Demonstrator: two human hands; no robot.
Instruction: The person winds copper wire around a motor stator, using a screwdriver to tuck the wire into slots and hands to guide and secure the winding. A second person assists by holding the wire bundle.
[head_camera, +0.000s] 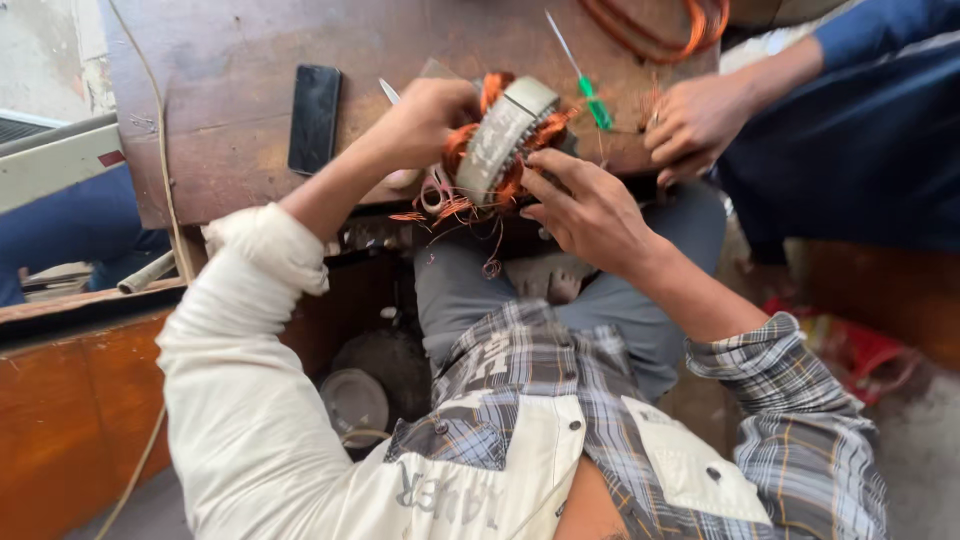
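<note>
A round metal motor stator (508, 138) wound with copper wire stands on edge at the front of a worn wooden table (230, 90). My left hand (425, 122) grips its left side, over the orange coils. My right hand (588, 210) holds its lower right rim, fingers spread along the metal. Loose copper strands (470, 215) hang below the stator. Scissor handles (436, 192) poke out under my left hand.
A black phone (314, 118) lies on the table to the left. A green-handled screwdriver (585, 80) lies behind the stator. Another person's hand (695, 125) in a blue sleeve rests at the table's right edge. Orange wire coils (660, 30) sit at the back.
</note>
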